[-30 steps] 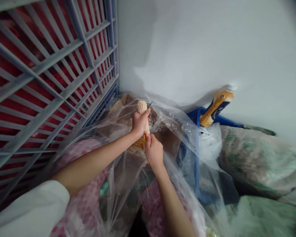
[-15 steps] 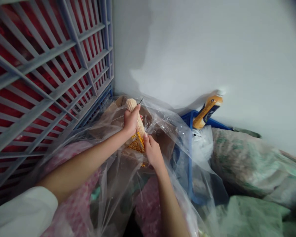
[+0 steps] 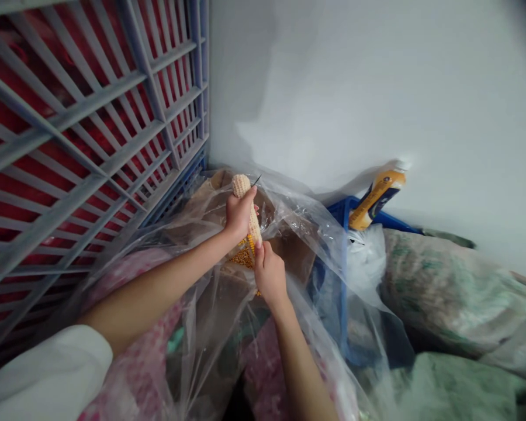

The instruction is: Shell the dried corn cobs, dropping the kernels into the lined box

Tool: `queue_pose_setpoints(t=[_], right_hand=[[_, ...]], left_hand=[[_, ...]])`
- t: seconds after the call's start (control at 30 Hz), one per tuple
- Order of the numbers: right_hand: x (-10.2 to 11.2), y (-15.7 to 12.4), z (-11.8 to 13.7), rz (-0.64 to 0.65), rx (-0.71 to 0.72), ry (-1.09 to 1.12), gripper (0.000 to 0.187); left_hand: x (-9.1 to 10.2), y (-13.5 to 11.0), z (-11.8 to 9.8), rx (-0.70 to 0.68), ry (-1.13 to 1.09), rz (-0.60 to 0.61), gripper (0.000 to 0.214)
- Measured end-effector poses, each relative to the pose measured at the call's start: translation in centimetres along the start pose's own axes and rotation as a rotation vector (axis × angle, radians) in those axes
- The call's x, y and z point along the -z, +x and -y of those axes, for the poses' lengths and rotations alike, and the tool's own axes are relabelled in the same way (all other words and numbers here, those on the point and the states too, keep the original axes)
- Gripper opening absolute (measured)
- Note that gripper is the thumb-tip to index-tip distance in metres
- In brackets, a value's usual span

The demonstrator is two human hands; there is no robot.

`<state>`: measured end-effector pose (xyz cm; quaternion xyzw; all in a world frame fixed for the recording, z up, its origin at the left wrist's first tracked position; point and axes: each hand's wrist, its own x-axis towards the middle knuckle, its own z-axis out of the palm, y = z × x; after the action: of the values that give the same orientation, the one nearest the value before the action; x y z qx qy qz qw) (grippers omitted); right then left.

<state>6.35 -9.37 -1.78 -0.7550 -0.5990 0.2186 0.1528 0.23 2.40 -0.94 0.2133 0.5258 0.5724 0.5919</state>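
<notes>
A mostly bare corn cob (image 3: 254, 225) slants over the box, with a strip of yellow kernels left near its lower end. My left hand (image 3: 240, 214) is closed around its upper half. A thin dark point (image 3: 257, 180) sticks out by the left thumb; what it belongs to is hidden. My right hand (image 3: 269, 272) is closed on the cob's lower end, the thumb lying along it and covering part of the kernels. Beneath both hands, loose corn kernels (image 3: 242, 258) lie in a cardboard box (image 3: 296, 248) lined with clear plastic (image 3: 214, 318).
A grey-blue slatted crate (image 3: 109, 169) with red material behind its slats rises at the left. Right of the box stands a blue basket (image 3: 344, 280) with a yellow bottle (image 3: 374, 199) in it. Sacks (image 3: 447, 286) lie farther right, before a white wall (image 3: 355, 88).
The view has shifted slightly, so everything sits a little farther right. My right hand has curled further over the cob's lower end, hiding more kernels. The left hand keeps its hold.
</notes>
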Motion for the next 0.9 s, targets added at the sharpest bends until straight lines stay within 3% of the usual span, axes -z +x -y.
queue_pose_setpoints(t=[0.13, 0.27, 0.47, 0.63, 0.8, 0.9], right_hand=[[0.1, 0.5, -0.5, -0.067, -0.074, 0.254, 0.054], [1.7, 0.7, -0.9, 0.018, -0.127, 0.510, 0.066], [2.2, -0.5, -0.5, 0.115, -0.001, 0.079, 0.051], [0.8, -0.8, -0.1, 0.003, 0.033, 0.002, 0.056], [0.4, -0.3, -0.2, -0.088, -0.061, 0.227, 0.057], [0.7, 0.3, -0.5, 0.016, -0.210, 0.536, 0.061]], left_hand=[[0.0, 0.2, -0.1, 0.006, -0.037, 0.022, 0.029], [-0.1, 0.5, -0.6, 0.051, -0.076, 0.019, 0.030], [-0.1, 0.8, -1.1, 0.087, -0.104, -0.031, 0.031], [-0.1, 0.9, -1.1, 0.066, -0.090, -0.028, 0.031], [0.0, 1.1, -0.8, 0.067, -0.098, -0.021, 0.033], [0.0, 1.3, -0.8, 0.068, -0.141, -0.009, 0.035]])
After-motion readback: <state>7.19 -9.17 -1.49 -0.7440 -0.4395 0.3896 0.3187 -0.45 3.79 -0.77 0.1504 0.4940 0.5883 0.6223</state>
